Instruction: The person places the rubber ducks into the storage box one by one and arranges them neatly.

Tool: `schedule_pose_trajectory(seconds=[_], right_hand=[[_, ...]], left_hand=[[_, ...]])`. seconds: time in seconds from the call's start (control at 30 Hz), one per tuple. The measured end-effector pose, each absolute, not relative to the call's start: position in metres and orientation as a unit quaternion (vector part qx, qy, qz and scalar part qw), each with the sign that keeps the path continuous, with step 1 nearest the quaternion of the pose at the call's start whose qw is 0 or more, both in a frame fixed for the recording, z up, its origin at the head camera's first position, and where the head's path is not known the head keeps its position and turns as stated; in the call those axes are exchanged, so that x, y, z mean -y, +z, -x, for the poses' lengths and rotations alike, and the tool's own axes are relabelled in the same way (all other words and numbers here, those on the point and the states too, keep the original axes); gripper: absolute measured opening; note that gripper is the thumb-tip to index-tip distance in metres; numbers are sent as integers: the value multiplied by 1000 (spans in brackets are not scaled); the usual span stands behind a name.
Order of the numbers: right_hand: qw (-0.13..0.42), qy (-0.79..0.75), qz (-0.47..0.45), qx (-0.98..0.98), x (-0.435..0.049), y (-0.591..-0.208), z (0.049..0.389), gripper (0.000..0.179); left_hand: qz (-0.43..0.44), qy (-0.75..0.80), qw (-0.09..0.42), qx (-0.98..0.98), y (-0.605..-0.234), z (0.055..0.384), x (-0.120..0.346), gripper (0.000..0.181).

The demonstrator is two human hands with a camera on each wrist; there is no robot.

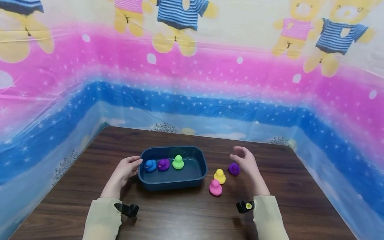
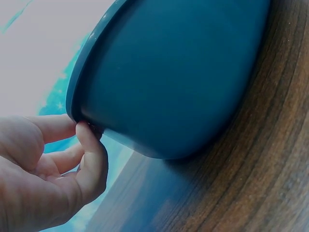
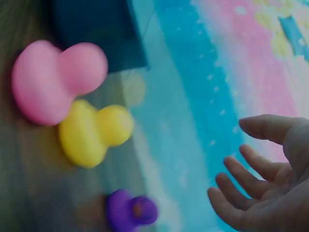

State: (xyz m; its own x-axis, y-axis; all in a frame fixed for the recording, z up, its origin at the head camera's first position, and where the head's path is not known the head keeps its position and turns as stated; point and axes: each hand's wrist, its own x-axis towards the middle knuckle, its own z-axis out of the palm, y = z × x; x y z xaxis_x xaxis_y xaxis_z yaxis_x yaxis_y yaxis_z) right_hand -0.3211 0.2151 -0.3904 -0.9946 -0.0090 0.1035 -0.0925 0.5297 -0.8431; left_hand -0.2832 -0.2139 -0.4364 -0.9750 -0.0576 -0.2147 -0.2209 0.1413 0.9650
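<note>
A dark blue plastic basin (image 1: 172,185) stands on the table, its left rim pinched between the thumb and fingers of my left hand (image 1: 125,170). Inside it sit a blue rubber duck (image 1: 150,165), a purple rubber duck (image 1: 163,165) and a green rubber duck (image 1: 178,162). To the right of the basin are a yellow duck (image 1: 220,176), a pink duck (image 1: 215,188) and a second purple duck (image 1: 234,169). My right hand (image 1: 246,162) hovers beside that purple duck with fingers spread and relaxed; in the right wrist view nothing lies in the palm.
The brown wooden table (image 1: 168,216) runs back to a printed cloth (image 1: 192,90) with bears and snowflakes, which hangs behind and along both sides. A black wrist camera (image 1: 127,210) is strapped at the left sleeve and another camera (image 1: 245,206) at the right.
</note>
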Motion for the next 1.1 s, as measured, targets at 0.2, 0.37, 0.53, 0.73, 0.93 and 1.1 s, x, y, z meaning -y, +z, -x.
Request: schedule_pose_trajectory(seconds=[0.2, 0.37, 0.53, 0.73, 0.93, 1.1], right_hand=[[45, 519, 41, 852, -227, -417, 328, 49], [41, 524, 66, 848, -233, -438, 334, 53], [26, 535, 92, 840, -238, -454, 335, 57], [13, 537, 96, 838, -240, -465, 334, 61], [10, 539, 98, 837, -239, -470, 335, 59], [6, 541, 102, 835, -238, -473, 335, 60]], left_hand=[[91, 647, 59, -755, -437, 283, 215, 54], [95, 649, 58, -752, -437, 283, 215, 53], [96, 651, 59, -751, -436, 283, 214, 53], [92, 651, 58, -752, -435, 283, 213, 53], [93, 652, 61, -750, -435, 284, 214, 54], [99, 653, 63, -749, -436, 284, 213, 54]])
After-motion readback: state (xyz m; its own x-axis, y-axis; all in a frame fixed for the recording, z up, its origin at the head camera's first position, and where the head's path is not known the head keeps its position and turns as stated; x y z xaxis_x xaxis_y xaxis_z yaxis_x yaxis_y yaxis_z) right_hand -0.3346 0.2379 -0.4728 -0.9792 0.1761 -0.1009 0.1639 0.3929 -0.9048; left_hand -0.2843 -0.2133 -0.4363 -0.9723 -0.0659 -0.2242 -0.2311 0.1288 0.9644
